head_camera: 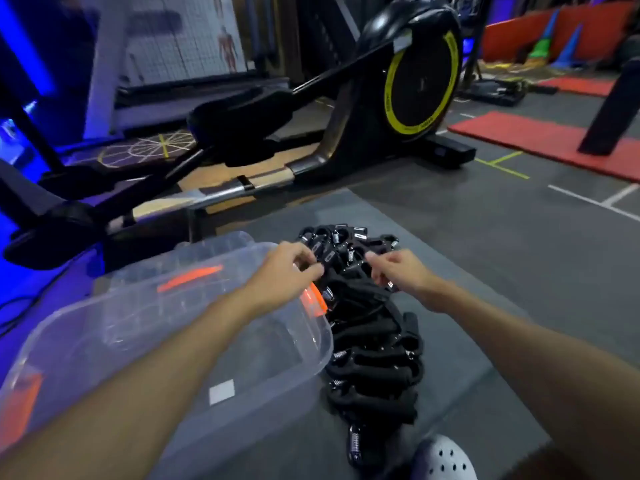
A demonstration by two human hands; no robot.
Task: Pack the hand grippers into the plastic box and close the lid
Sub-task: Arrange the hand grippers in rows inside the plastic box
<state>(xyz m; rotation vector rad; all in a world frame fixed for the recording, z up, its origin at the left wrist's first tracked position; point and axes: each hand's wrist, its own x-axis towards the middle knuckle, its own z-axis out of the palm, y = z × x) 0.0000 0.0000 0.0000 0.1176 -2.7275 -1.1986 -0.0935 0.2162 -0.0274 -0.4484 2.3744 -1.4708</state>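
Note:
A long pile of black hand grippers (372, 344) with metal springs lies on the grey floor mat, right of a clear plastic box (322, 341) with orange latches. The box stands open and looks to hold nothing but a white label. Its clear lid (194, 261) lies just behind it. My left hand (284, 271) reaches over the box's far right corner, fingers curled at the top of the pile. My right hand (401, 271) pinches at a gripper on the pile's upper right. Whether either hand has a firm hold is unclear.
A black elliptical trainer (346, 116) with a yellow-ringed flywheel stands just behind the mat. Red mats (540, 140) lie on the floor at the right. A grey clog (443, 459) on my foot shows at the bottom edge.

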